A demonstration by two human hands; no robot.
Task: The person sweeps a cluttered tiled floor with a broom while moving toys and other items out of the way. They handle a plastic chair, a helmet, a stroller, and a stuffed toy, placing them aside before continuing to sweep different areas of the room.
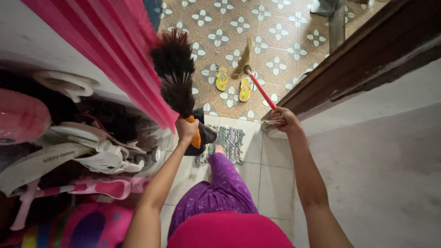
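Both arms stretched forward and up from the body, elbows nearly straight, 2 tools in hand. Left hand (186, 129) is clenched around the orange handle (196, 137) of a black feather duster (174, 73); fist knuckles-up, handle end pokes out just below the grip next to a black piece, feather head rises straight above the grip, tilted slightly left, brushing against the pink pleated curtain (115, 50) just left of it. Right hand (284, 120) is closed on the red stick (262, 92) of a broom (243, 59); wrist bent, fingers wrapped at the near end of the stick, stick runs up and left from the grip, straw-coloured bristle head at the far end over the patterned tile floor (275, 41). Pair of yellow flip-flops (233, 84) lies on that floor just left of the stick, beyond the grip. Dark wooden door frame (367, 55) runs diagonally right of the right hand, hand close to its lower end; grey wall (381, 174) to the right of the forearm. Below and between the 2 grips: woven doormat (232, 140) on white tiles, one foot on its near edge, purple trouser leg (220, 183) leading back to the body. Left of the left forearm, a stack of white and pink plastic toys (92, 160), not touched.
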